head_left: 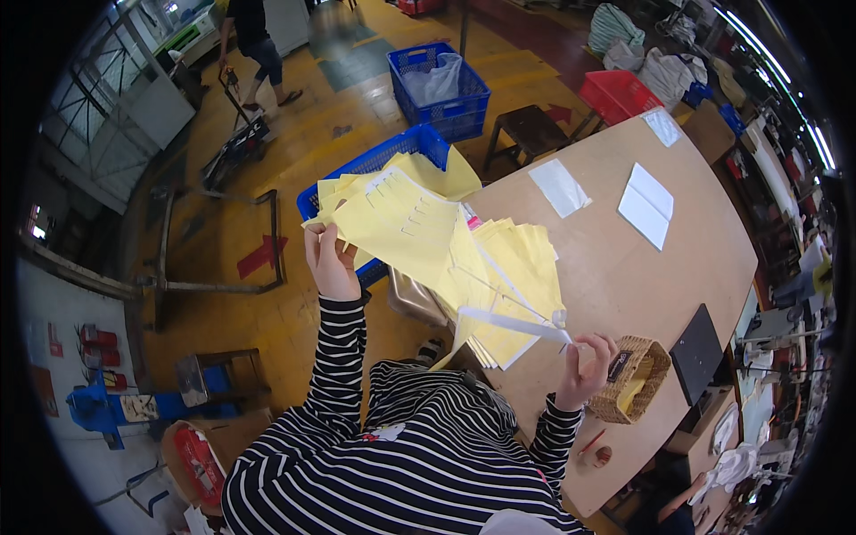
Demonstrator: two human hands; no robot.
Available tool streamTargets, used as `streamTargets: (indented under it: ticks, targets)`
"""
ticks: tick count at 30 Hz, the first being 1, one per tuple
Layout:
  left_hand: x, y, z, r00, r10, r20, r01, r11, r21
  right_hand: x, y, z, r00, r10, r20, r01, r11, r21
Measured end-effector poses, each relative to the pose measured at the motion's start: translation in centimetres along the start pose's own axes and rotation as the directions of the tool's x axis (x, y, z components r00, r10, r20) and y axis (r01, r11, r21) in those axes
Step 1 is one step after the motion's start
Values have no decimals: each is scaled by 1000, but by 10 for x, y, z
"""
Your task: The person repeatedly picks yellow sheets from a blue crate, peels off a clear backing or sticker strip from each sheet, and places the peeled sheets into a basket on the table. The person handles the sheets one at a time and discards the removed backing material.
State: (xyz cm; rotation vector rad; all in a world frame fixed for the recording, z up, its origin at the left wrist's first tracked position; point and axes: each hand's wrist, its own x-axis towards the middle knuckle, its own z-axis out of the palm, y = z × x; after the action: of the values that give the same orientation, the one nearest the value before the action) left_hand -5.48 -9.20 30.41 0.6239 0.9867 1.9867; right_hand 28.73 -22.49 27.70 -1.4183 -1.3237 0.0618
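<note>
Several yellow sheets (383, 234) are pinched by the left hand (332, 260), past the left edge of the table (615, 259); the right hand (584, 367) narrowly holds a white strip (513, 323), with little room to the wicker basket (658, 370).

We record our bare left hand (332, 267) extended forward and to the left, its thumb and fingers (313, 244) pinched together, the long black-and-white striped sleeve (337, 357) reaching its wrist, and our bare right hand (585, 373) held lower, fingers curled toward the thumb, its striped cuff (556, 426) likewise at the wrist.
</note>
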Motion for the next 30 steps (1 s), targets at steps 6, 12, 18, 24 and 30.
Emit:
streamTargets:
  ticks: [6, 12, 18, 24, 30]
  targets:
    - [-10, 3, 18, 997, 50, 58, -45, 996, -80, 4, 3, 0, 952, 297, -73, -74, 454, 888]
    - [-31, 19, 40, 971, 85, 221, -46, 983, -178, 38, -12, 5, 949, 275, 153, -301, 649, 699]
    - [-74, 25, 59, 876, 138, 463, -47, 978, -202, 79, -77, 68, 945, 33, 325, -156, 920, 360]
    - [-77, 34, 39, 748, 42, 662, 65, 988, -137, 107, -94, 81, 891, -370, 264, 382, 924, 9]
    - [-67, 44, 54, 840, 346, 418, -512, 761, 399, 109, -91, 75, 831, -448, 329, 482, 876, -25]
